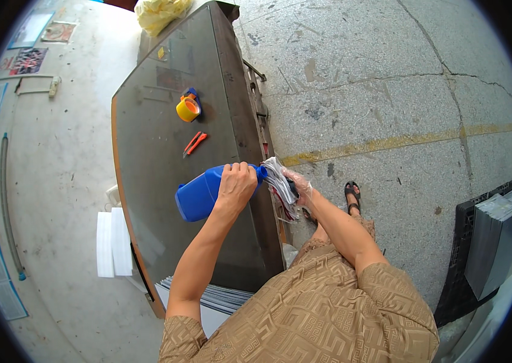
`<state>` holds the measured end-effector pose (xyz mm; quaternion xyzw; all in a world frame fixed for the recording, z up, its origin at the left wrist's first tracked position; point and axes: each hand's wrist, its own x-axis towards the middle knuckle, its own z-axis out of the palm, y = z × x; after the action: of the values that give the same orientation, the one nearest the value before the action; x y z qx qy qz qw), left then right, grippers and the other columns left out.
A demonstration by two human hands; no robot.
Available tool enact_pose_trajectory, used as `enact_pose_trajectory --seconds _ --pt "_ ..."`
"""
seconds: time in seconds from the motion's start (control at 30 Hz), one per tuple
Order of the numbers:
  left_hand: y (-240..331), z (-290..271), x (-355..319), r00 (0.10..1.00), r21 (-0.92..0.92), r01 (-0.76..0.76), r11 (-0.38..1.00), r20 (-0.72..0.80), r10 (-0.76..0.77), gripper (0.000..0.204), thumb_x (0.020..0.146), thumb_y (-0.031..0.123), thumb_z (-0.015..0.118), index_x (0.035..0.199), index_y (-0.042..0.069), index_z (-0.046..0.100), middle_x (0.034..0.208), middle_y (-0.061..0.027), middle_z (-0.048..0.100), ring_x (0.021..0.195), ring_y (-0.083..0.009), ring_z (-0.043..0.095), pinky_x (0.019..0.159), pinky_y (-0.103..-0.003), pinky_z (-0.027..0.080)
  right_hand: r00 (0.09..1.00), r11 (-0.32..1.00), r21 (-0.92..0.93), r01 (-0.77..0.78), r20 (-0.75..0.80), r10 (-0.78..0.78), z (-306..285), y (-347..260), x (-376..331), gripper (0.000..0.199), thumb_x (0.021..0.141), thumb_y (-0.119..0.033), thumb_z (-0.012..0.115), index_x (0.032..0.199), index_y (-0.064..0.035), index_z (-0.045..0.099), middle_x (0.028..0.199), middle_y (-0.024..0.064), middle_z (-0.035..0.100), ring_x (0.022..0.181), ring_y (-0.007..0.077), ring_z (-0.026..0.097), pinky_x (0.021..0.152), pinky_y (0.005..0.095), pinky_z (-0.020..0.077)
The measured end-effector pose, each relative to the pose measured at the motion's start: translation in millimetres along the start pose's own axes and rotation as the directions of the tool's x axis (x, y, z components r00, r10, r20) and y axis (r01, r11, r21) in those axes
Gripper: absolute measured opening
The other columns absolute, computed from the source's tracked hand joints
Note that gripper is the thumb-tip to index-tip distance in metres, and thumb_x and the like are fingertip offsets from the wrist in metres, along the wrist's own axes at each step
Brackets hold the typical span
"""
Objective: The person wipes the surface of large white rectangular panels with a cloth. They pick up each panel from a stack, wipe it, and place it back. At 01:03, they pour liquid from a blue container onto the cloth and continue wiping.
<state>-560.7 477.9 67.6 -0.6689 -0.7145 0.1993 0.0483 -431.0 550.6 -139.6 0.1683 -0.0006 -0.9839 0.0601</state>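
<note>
Holding the blue bottle (196, 198) in closed left hand (238, 184), apparently to put mouth (262, 172) near cloth (275, 176) gripped by right hand (302, 187).

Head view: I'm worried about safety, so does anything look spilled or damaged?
No obvious spill shows near the tilted blue jug in the left hand. The grey floor, though, looks damaged: long cracks branch across it, one crossing the yellow line.

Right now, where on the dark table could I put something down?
There's bare table between the orange cutter and the left edge, and also between the left forearm and the right edge. It's crowded by the yellow tape roll, and where the left hand grips the blue jug and the gloved right hand holds a cloth bundle.
</note>
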Motion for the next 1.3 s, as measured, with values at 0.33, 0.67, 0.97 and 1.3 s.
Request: enact_pose_trajectory --seconds 0.33,0.67,0.97,1.3 --pt "2 4 5 1.000 -0.007 -0.002 1.000 -0.008 0.002 0.007 0.078 0.010 0.062 0.079 0.004 0.065 0.076 -0.0084 0.062 0.074 -0.0217 0.063 0.067 -0.035 0.046 1.000 1.000 0.003 0.020 -0.020 -0.020 2 -4 0 0.041 0.096 -0.041 0.056 0.124 -0.0099 0.060 0.097 0.0097 0.071 0.078 0.0214 0.071 0.061 0.0333 0.0605" --pt "4 10 13 1.000 0.011 -0.016 1.000 0.010 0.016 0.007 0.078 0.011 0.061 0.077 0.005 0.065 0.075 -0.0083 0.062 0.073 -0.0215 0.063 0.067 -0.035 0.046 0.998 0.998 -0.006 0.061 -0.014 -0.061 -2 -3 2 0.044 0.095 -0.041 0.059 0.124 -0.0097 0.061 0.100 0.0087 0.071 0.080 0.0195 0.070 0.064 0.0310 0.0600" --pt "6 12 19 0.999 0.007 -0.036 0.999 0.003 0.036 0.006 0.078 0.011 0.061 0.075 0.006 0.064 0.074 -0.0079 0.061 0.072 -0.0212 0.062 0.066 -0.034 0.044 0.999 0.999 0.013 0.046 0.026 -0.046 -9 -5 2 0.043 0.095 -0.041 0.058 0.123 -0.0098 0.060 0.099 0.0084 0.071 0.078 0.0188 0.070 0.064 0.0314 0.0599" --pt "-1 0 6 0.997 -0.025 0.053 0.998 0.062 -0.051 0.017 0.078 0.020 0.071 0.082 0.006 0.062 0.080 -0.0076 0.062 0.079 -0.0230 0.062 0.069 -0.036 0.045 0.999 0.999 0.034 0.039 0.000 -0.039 11 -9 1 0.042 0.097 -0.042 0.055 0.122 -0.0089 0.060 0.095 0.0094 0.071 0.076 0.0198 0.070 0.061 0.0306 0.0597"
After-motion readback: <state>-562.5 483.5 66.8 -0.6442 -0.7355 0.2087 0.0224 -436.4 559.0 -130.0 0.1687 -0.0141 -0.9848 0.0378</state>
